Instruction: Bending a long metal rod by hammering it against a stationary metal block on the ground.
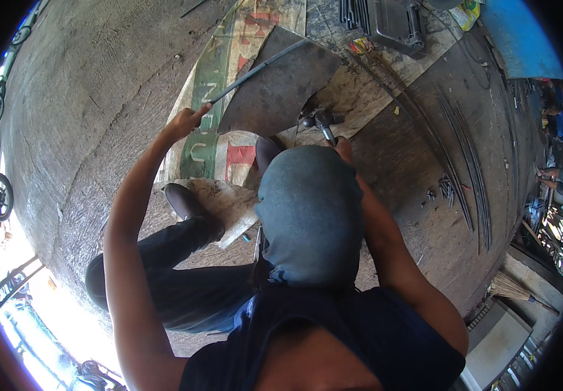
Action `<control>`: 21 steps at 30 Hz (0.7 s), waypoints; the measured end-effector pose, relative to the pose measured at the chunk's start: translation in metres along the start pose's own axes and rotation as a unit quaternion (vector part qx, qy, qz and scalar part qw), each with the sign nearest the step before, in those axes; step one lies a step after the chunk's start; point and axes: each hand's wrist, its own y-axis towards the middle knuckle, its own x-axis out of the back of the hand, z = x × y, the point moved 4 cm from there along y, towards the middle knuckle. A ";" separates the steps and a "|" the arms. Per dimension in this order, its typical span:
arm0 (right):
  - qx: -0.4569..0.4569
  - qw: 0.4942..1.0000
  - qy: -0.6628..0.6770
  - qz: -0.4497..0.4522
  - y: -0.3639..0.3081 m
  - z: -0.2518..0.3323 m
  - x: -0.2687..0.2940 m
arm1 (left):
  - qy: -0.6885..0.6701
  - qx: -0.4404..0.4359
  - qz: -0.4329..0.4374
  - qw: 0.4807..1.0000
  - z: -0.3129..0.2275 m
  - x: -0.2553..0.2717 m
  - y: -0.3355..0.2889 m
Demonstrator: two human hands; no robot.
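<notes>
My left hand (187, 122) is closed round the near end of a long thin metal rod (255, 70). The rod slants up and to the right across a dark, irregular metal sheet (281, 81). My right hand (343, 150), partly hidden behind my raised knee, grips the handle of a ball-peen hammer (324, 122). The hammer's head is just off the sheet's lower right edge, apart from the rod. Beneath the sheet lies a worn printed banner (204, 146) with green and red patches.
Bundles of long thin rods (470, 169) lie on the floor to the right, with short metal pieces (447, 190) near them. A grey metal box (395, 25) stands at the far side beside several dark rods (354, 14). A broom (513, 287) is at the lower right.
</notes>
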 end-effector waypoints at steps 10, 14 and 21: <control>-0.015 0.998 0.044 0.037 -0.006 -0.007 -0.010 | -0.178 -0.024 0.039 0.983 0.006 -0.007 -0.008; 0.004 0.999 0.042 0.022 -0.003 -0.014 -0.012 | -0.128 0.030 0.149 0.980 -0.002 0.000 -0.006; -0.015 0.999 0.028 0.007 -0.003 0.000 -0.003 | -0.013 -0.030 0.030 0.999 0.002 -0.003 -0.009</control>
